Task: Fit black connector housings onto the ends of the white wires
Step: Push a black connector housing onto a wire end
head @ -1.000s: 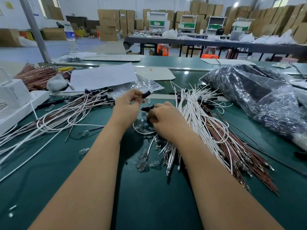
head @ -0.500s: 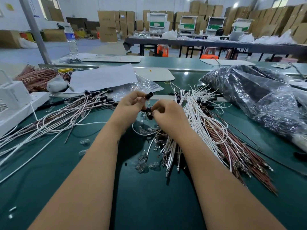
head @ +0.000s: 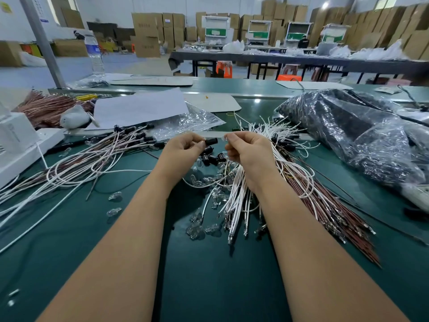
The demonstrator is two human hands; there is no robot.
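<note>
Right now my left hand [head: 183, 147] pinches a black connector housing [head: 210, 141] between thumb and fingertips, long axis roughly level, open end pointing toward my right hand [head: 249, 148]. The right hand pinches something small and clear-looking at its fingertips [head: 228, 137], just across from the housing mouth; too small to tell whether it's a wire end or a little bulb. Housing and that tip are near but apart, gap between them, roughly on one line.

Key relation: the housing lies just inboard of the left grip and the mating piece just inboard of the right grip, so I judge the next move is a short push of the two hands together along the housing's axis. Alignment looks close, tilt hard to read.

Loose black housings [head: 212, 158] sit just below and between the two grips on the green mat [head: 209, 275]. The bundle of white wires [head: 234, 196] runs under the right wrist, toward me. A finished-looking wire pile [head: 97, 159] with black ends lies well out from the left grip. Small clear bulbs [head: 197, 226] are scattered below both grips.
</note>
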